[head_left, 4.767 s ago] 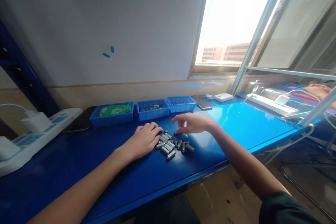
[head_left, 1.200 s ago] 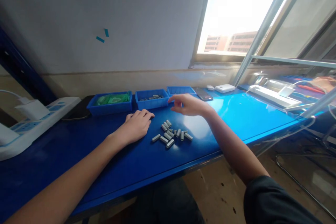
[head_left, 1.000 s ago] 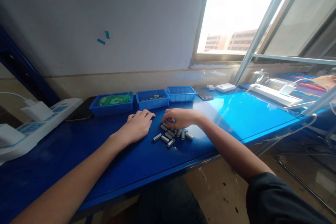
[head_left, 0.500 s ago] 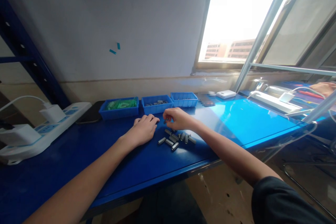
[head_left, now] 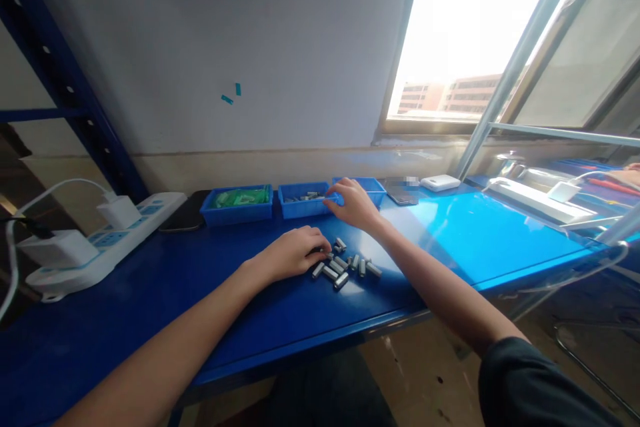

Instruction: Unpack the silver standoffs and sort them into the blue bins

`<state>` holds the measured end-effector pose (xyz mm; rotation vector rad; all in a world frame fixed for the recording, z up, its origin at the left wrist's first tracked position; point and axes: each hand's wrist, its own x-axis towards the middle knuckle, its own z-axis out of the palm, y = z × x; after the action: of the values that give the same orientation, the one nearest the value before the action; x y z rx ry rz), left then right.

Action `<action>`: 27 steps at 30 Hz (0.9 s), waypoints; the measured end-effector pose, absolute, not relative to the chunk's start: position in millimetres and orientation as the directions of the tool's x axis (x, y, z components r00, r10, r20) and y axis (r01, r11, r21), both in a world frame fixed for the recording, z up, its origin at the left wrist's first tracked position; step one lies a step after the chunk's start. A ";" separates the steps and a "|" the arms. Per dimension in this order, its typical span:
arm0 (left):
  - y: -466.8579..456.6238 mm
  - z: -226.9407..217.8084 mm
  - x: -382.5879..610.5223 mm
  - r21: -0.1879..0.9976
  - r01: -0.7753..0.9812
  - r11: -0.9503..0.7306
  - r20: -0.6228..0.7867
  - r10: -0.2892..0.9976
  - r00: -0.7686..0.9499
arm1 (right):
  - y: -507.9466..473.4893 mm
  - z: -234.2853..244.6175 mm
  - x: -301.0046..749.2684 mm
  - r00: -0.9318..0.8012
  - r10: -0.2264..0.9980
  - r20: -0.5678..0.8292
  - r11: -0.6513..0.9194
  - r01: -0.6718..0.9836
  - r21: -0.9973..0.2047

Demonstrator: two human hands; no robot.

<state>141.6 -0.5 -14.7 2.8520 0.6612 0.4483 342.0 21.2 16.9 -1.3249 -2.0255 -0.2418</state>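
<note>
My left hand (head_left: 299,252) rests low over the blue table, its thumb and fingertips closed on a short metal standoff at the left of a loose pile. Several silvery metal standoffs (head_left: 341,280) lie spread in that pile, just right of the hand. My right hand (head_left: 354,203) is raised in front of the bins, thumb and forefinger curled together at the right end of the middle blue bin (head_left: 300,211). Anything in that pinch is too small to make out. Small metal parts (head_left: 311,196) lie inside the middle bin. The right blue bin (head_left: 373,188) is partly hidden behind my right hand.
A left blue bin (head_left: 237,215) holds green packets (head_left: 243,197). Further left are a dark phone (head_left: 185,213) and a white power strip (head_left: 107,237) with plugs. Behind at right lie another phone (head_left: 403,192), a white box (head_left: 440,182) and a metal frame post (head_left: 493,117).
My right hand has gone from above the pile up and away to the middle bin. My left hand has moved right onto a standoff in the pile. The view has shifted slightly.
</note>
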 end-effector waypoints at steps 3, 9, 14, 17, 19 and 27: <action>1.8 -11.6 138.0 0.166 0.423 -0.891 0.301 0.454 0.839 | 17.8 3.3 337.4 -0.251 0.765 0.593 0.470 0.847 -0.248; 3.3 26.1 125.2 0.062 0.556 -0.829 0.768 0.396 0.504 | 9.0 13.9 332.5 -0.177 0.746 0.642 0.474 0.819 -0.325; 38.7 49.1 136.7 0.112 0.730 -0.675 0.861 0.432 0.268 | -0.7 23.1 345.9 -0.319 0.918 0.235 0.375 0.891 -0.256; 59.0 34.1 142.6 0.134 0.784 -0.606 0.703 0.616 0.355 | -8.3 23.5 350.1 -0.438 0.890 -0.125 0.413 0.892 -0.184; 57.6 19.2 140.0 0.133 0.740 -0.659 0.566 0.663 0.489 | -10.5 22.8 348.6 -0.453 0.871 -0.189 0.431 0.890 -0.147; -7.3 11.0 125.4 0.334 0.528 -0.781 0.118 0.590 0.799 | 1.0 11.9 344.7 -0.451 0.892 -0.036 0.428 0.867 -0.257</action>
<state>125.4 -7.3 11.0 2.7030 0.8594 0.3125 344.7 1.0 11.9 -1.5852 -2.5638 0.3644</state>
